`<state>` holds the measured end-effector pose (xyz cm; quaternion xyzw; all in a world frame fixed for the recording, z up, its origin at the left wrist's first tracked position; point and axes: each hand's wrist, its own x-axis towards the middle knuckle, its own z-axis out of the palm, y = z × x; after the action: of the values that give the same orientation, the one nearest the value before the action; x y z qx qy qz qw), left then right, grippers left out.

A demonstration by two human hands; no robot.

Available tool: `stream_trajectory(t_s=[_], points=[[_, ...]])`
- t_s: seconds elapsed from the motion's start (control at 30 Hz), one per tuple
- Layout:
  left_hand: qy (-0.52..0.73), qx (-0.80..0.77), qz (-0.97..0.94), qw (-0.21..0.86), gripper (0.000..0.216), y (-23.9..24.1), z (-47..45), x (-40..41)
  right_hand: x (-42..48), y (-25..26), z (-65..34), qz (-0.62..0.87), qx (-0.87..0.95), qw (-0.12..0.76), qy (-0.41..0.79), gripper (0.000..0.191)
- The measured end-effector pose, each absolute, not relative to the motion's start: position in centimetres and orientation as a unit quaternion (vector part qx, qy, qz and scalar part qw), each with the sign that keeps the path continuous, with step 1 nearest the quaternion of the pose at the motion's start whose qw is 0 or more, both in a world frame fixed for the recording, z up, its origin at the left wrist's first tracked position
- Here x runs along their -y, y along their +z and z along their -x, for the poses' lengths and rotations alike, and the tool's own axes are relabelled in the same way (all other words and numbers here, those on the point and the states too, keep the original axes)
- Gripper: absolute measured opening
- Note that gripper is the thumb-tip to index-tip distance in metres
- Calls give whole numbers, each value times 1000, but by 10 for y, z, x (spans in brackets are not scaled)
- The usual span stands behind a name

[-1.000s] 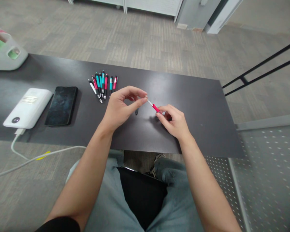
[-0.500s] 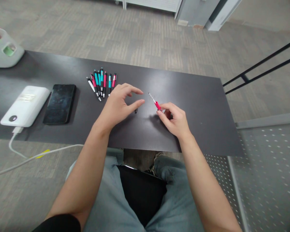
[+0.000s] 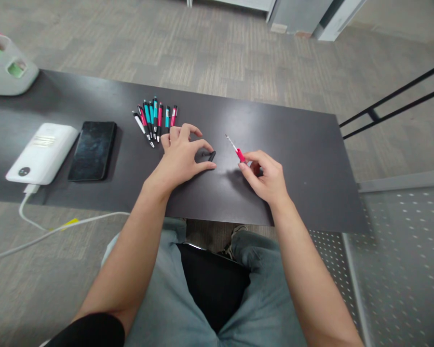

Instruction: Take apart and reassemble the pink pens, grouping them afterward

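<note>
One red barrel [image 3: 240,154], pinched in the right hand [image 3: 266,176], looks light and stiff, best held by its sides since its slim refill [image 3: 232,143] could bend. The left hand [image 3: 179,156], thumb and forefinger parted, brackets one black piece [image 3: 212,156] on the table [image 3: 311,164], contact unclear; beyond lie eight pens [image 3: 155,114]: four teal, three red, one white.
</note>
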<state>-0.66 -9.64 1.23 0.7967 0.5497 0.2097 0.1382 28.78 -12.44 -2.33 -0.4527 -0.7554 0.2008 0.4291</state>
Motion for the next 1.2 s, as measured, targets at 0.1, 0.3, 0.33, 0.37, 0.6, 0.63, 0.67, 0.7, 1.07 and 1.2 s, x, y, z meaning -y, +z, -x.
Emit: stream_trajectory(t_s=[0.1, 0.3, 0.33, 0.37, 0.6, 0.63, 0.67, 0.7, 1.07, 1.2], points=[[204, -542, -802, 148, 25, 12, 3, 97, 124, -23, -288, 445, 755, 438, 200, 28], [202, -534, -808, 146, 7, 14, -5, 100, 124, -23, -287, 436, 756, 452, 183, 24], [204, -531, -809, 148, 6, 15, -6, 100, 124, -24, -287, 439, 755, 452, 183, 26], [208, -529, -808, 152, 5, 15, -6, 100, 124, -25, -287, 441, 753, 453, 183, 28], [369, -493, -752, 235, 14, 10, 1, 89, 123, -26, -289, 432, 754, 465, 169, 23], [423, -469, -732, 256, 19, 6, 3, 84, 123, -26, -290, 431, 757, 462, 166, 23], [476, -434, -713, 277, 28, 3, 5, 79, 123, -26, -290, 428, 761, 459, 163, 23], [515, -405, -696, 295, 38, 0, 6, 74, 123, -26, -290, 424, 766, 456, 161, 23], [648, -321, -559, 405, 66, -12, -2, 58, 122, -27, -290, 410, 780, 441, 167, 17], [638, -325, -559, 419, 66, -6, -5, 63, 122, -25, -290, 404, 789, 430, 169, 16]])
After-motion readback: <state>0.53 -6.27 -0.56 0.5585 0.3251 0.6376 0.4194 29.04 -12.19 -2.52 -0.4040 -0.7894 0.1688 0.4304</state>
